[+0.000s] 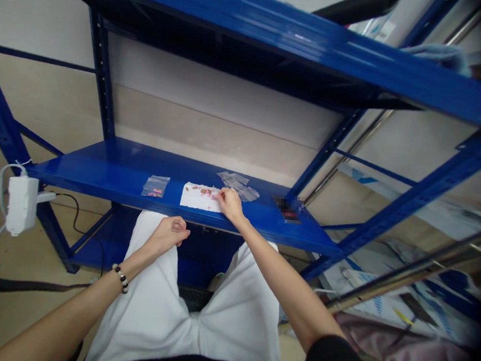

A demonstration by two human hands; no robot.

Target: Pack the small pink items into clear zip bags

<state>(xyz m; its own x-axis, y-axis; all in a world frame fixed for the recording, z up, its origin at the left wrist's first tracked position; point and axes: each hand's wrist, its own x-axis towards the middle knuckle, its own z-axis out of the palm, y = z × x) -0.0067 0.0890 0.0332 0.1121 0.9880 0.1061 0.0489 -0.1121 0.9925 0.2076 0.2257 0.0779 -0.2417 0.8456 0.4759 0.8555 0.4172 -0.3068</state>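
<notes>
In the head view, small pink and brown pieces [206, 192] lie scattered on a white sheet [196, 200] near the front edge of the blue shelf [110, 162]. The right hand [230, 203] reaches over the sheet's right side, fingertips bunched at the pieces; whether they pinch one, I cannot tell. Left of the sheet lies a clear bag [155, 186] with pink bits inside (a small one); behind the right hand, more clear bags [240, 186] overlap. The left hand [172, 232] hovers by the knee, fingers loosely curled, its grip unclear.
</notes>
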